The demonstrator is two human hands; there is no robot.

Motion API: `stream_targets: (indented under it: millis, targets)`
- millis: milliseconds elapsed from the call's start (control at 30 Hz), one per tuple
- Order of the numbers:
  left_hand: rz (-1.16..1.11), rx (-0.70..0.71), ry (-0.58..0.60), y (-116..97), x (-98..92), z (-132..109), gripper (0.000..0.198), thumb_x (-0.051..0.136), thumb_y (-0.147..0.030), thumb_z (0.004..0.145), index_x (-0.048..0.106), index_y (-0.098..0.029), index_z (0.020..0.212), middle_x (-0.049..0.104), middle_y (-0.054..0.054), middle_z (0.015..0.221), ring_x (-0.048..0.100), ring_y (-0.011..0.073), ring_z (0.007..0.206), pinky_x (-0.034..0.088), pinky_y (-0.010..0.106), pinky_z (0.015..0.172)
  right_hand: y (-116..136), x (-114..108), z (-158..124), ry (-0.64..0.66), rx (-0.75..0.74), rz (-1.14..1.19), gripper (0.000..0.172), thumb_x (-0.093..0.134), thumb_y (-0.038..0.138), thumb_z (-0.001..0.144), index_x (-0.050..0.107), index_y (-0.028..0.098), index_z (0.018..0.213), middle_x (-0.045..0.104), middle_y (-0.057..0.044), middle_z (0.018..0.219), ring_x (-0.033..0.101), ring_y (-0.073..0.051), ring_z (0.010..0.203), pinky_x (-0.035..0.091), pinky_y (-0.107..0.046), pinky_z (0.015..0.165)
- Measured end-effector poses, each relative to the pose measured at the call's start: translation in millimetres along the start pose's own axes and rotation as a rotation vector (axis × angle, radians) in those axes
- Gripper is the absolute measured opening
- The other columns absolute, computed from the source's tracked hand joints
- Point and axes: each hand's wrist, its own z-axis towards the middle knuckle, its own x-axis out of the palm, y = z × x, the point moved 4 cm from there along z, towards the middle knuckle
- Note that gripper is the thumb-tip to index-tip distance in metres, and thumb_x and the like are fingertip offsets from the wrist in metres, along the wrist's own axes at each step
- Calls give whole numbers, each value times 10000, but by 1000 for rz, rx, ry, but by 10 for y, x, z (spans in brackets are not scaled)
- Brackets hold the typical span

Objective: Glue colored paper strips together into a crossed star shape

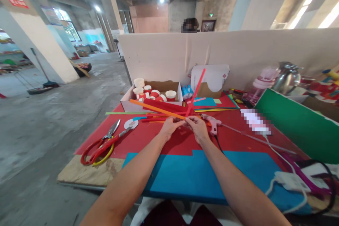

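Narrow pinch, mind the edges

Your left hand (169, 128) and right hand (197, 128) are both pinched narrow on the near end of the orange strip (159, 109), fingertips almost meeting; it runs out beyond and left of your left hand. The red strip (196, 91) slants up just beyond your right hand; can't tell if you're gripping it too. I'd pinch flat and light to avoid creasing, edges square before pressing. The glue gun (213, 123) lies just right of your right hand, so watch your knuckles.
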Motion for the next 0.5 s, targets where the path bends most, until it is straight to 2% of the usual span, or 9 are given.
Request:
stream_targets:
  millis: [200, 300, 500]
  targets:
    - [3, -21, -108, 33, -73, 22, 247, 739, -299, 551, 666, -99, 678, 644, 43, 615, 530, 107, 525, 405, 230, 521, -18, -3, 7, 65, 19, -103, 310, 778, 400, 517, 643, 176, 683, 658, 8, 631, 600, -125, 570, 509, -272, 635]
    - [13, 2, -112, 16, -75, 19, 196, 733, -263, 544, 668, -111, 650, 644, 32, 598, 529, 106, 522, 407, 227, 527, -10, -11, 23, 103, -9, -162, 294, 757, 404, 551, 653, 172, 700, 667, -1, 681, 602, -130, 609, 500, -277, 663]
    - [36, -28, -93, 16, -57, 18, 156, 720, -231, 539, 662, -119, 631, 642, 25, 576, 523, 109, 504, 401, 226, 509, 15, -24, 34, 75, -120, -324, 270, 720, 413, 594, 631, 163, 642, 634, -5, 601, 576, -139, 573, 473, -270, 606]
